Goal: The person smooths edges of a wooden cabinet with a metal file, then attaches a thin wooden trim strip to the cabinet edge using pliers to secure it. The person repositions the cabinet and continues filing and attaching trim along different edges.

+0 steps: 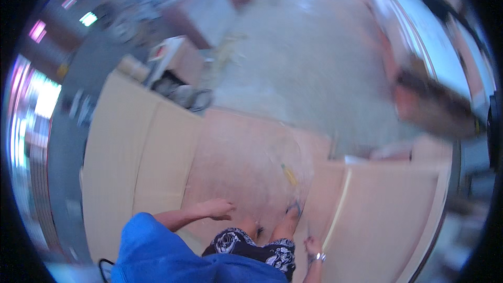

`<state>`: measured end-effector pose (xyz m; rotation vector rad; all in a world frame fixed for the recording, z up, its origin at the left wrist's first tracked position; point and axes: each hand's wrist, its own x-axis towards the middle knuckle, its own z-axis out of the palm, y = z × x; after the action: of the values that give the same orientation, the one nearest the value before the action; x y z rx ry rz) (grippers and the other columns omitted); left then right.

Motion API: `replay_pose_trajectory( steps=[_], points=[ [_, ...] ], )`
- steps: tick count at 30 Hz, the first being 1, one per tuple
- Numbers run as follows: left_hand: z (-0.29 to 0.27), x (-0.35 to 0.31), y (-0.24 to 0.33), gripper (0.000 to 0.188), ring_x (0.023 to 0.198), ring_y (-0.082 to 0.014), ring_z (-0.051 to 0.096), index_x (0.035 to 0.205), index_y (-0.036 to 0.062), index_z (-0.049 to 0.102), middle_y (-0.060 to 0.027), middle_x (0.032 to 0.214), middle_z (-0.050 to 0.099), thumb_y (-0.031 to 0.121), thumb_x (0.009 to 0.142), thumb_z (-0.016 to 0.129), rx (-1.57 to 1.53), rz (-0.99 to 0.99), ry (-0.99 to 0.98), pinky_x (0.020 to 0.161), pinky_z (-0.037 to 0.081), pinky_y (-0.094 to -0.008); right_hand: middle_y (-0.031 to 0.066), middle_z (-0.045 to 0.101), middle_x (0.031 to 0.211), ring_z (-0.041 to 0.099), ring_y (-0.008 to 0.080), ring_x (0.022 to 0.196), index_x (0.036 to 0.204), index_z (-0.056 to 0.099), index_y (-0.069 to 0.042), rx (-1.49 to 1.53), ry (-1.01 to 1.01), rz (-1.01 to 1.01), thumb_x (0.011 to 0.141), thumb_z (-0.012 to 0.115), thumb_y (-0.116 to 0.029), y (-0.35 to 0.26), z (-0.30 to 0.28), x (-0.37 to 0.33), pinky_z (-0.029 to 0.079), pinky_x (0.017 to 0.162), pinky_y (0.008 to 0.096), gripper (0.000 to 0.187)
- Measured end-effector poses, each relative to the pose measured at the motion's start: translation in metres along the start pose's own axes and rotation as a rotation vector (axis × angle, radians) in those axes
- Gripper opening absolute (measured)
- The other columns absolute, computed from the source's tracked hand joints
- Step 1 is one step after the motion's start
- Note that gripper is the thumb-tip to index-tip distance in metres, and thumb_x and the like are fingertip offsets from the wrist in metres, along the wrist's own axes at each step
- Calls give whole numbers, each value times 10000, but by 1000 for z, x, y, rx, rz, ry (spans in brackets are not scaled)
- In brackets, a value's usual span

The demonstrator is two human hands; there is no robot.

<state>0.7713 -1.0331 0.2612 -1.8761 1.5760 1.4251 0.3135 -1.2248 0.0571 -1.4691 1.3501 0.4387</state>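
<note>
My left hand point(219, 209) hangs in the air over the pinkish floor, right of the beige panels. Its fingers are loosely bent and a little apart, and nothing shows in them. Down by my right thigh, my right hand point(313, 246) is closed beside a wide wooden panel point(387, 215) with a raised rim. A thin dark piece point(309, 233) seems to stick up from that hand, too blurred to name. Ahead of my sandalled foot point(293, 209) lies a slim yellow object point(289, 174) with a greenish end, its kind unclear.
Long beige panels point(120, 136) flank my left side. Past them stand a carton point(181, 63) and a large pale box point(201, 10). The grey floor point(309, 68) stretches ahead. A dark brown block-like object point(437, 102) is blurred at the right.
</note>
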Motion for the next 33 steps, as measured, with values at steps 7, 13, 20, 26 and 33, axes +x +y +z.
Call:
replay_pose_trajectory(
  steps=[7,13,20,26,33],
  points=[
    [97,-204,54,354,939,-268,748,1175,43,736,-163,1020,774,329,970,776,-1074,-726,1303,850,595,-413,92,636,745,542,174,528,949,655,-45,180,-597,182,1046,521,-174,-70,-75,65,433,451,328,210],
    [233,-209,206,304,806,-241,736,1018,69,763,-120,878,769,364,948,790,-1344,-1189,1291,736,582,-412,56,609,712,546,169,527,884,663,-70,-727,-640,-127,1059,551,-173,-258,-89,102,429,442,338,233],
    [205,-279,282,360,736,-250,683,879,5,758,-133,793,733,353,938,832,-1718,-435,1456,669,513,-431,55,617,712,557,184,525,923,673,-82,-1147,-666,-315,1061,572,-188,-507,10,90,440,442,354,201],
    [196,-369,314,342,724,-164,691,921,-82,777,-152,847,791,240,917,895,-1233,1041,1460,658,527,-361,55,623,712,567,196,522,958,681,-93,-1336,-570,-431,1063,589,-201,-648,174,21,450,442,369,176],
    [185,-399,329,330,709,-155,704,909,-121,776,-182,818,787,163,861,936,-1600,1479,1659,643,539,-310,55,630,712,579,211,520,998,690,-105,-1368,-570,-460,1065,610,-215,-750,321,-37,461,441,386,152]
  ],
)
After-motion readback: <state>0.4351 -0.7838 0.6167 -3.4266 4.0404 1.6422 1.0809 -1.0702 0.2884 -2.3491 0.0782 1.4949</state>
